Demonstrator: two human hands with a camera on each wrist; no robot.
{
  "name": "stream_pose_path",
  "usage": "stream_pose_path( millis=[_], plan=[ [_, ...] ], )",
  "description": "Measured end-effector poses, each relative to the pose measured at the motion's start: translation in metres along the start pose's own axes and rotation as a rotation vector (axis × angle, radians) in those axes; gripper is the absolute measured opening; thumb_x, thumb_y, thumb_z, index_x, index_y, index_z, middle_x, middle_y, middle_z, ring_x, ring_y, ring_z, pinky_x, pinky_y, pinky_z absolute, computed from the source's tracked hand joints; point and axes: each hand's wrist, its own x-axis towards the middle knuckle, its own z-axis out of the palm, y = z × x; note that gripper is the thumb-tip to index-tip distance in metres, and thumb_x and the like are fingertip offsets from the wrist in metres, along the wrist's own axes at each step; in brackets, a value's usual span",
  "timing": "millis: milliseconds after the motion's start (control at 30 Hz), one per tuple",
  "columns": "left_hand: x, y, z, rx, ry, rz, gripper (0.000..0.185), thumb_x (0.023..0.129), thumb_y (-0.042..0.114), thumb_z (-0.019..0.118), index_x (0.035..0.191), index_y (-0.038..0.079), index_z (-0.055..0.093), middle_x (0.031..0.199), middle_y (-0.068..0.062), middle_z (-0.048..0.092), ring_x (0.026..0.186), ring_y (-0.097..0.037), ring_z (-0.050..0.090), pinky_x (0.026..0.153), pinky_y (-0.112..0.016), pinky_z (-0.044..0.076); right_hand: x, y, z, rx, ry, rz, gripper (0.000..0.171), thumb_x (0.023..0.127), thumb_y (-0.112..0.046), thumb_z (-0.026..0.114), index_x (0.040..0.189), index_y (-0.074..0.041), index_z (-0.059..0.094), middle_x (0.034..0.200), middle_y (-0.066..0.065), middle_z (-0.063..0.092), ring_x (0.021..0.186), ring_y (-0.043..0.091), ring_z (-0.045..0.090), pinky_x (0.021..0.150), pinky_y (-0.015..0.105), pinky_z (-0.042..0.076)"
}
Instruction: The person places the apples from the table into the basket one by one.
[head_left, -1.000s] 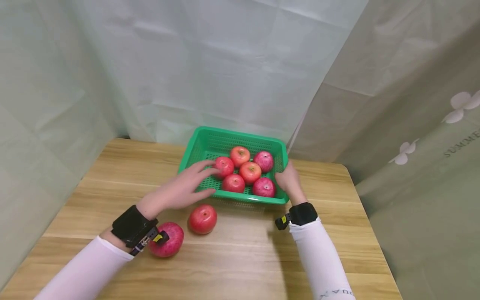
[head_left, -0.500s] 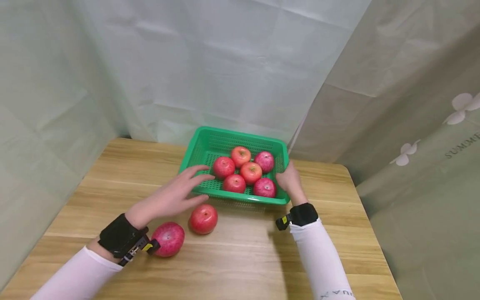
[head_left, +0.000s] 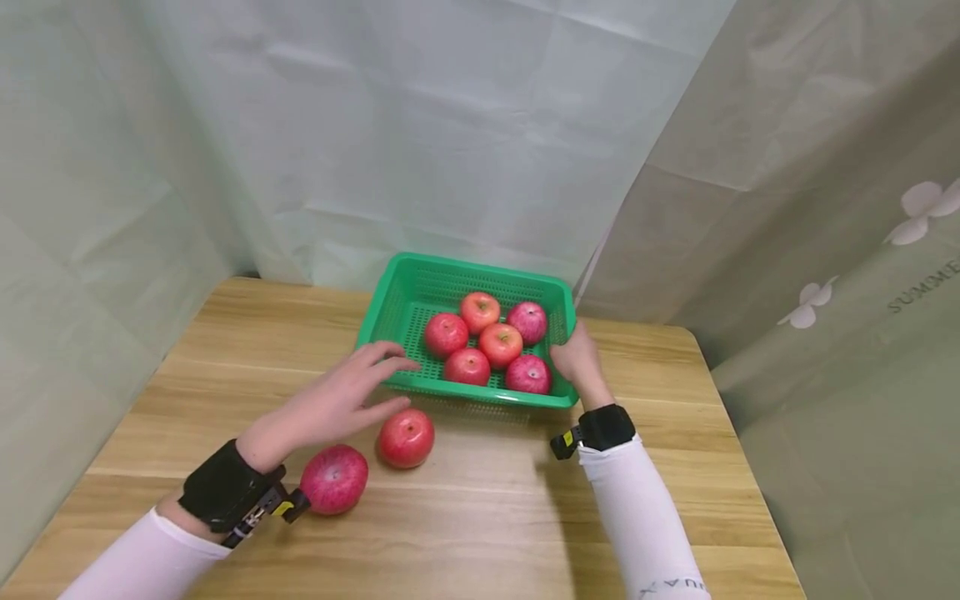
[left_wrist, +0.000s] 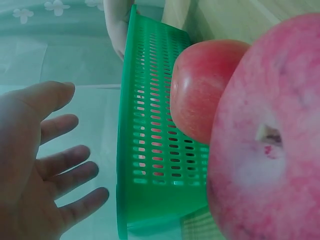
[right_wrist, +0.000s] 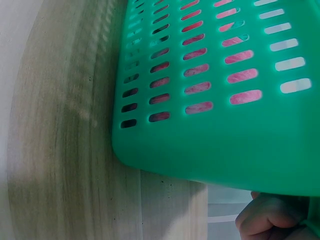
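Observation:
A green perforated plastic basket (head_left: pixel 480 390) stands toward the back of the table with several red apples (head_left: pixel 501 345) in it. My right hand (head_left: pixel 577 358) grips the basket's right rim; in the right wrist view its curled fingers (right_wrist: pixel 267 217) show at the rim. My left hand (head_left: pixel 337 400), holding nothing, hovers at the basket's front left corner with fingers spread and relaxed. Below its thumb, a red apple (head_left: pixel 406 437) lies on the table in front of the basket. A pinker apple (head_left: pixel 334 479) lies beside it, near my left wrist, looming large in the left wrist view.
The wooden table (head_left: pixel 465 517) carries the basket and the two loose apples. A pale curtain (head_left: pixel 450 150) hangs right behind the table's back edge. A curtain with white flower prints (head_left: pixel 810 304) runs along the right side.
My left hand has drawn back from over the basket's apples, toward the left and nearer to me. My right hand has stayed on the rim; basket and apples have not moved.

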Motion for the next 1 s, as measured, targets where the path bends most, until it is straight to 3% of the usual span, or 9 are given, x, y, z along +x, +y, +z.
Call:
stream_pose_path(
  millis=[200,500,1000],
  plan=[
    [-0.006,0.0,0.002,-0.015,-0.042,-0.01,0.051,0.097,0.029,0.082,0.142,0.012,0.066,0.139,-0.004,0.057,0.126,-0.023,0.056,0.102,-0.05,0.056,0.0,0.0,0.0,0.007,0.004,0.008,0.059,0.092,-0.006,0.06,0.147,0.005,0.044,0.138,0.029,0.058,0.13,0.045,0.055,0.105,0.059,0.049],
    [-0.013,0.001,0.003,-0.014,-0.02,-0.001,0.048,0.097,0.028,0.082,0.14,0.013,0.067,0.138,-0.002,0.057,0.126,-0.022,0.057,0.101,-0.05,0.056,0.001,0.0,0.0,0.02,-0.011,0.019,0.06,0.093,-0.007,0.059,0.149,0.005,0.041,0.14,0.029,0.057,0.132,0.044,0.054,0.106,0.06,0.049],
    [-0.018,0.006,0.009,-0.058,-0.146,-0.032,0.032,0.102,0.031,0.076,0.13,0.019,0.073,0.131,0.006,0.062,0.12,-0.016,0.06,0.098,-0.047,0.058,0.001,0.001,0.0,0.015,-0.001,0.0,0.058,0.092,-0.006,0.059,0.147,0.003,0.044,0.14,0.028,0.058,0.131,0.044,0.055,0.107,0.059,0.048]
  ],
)
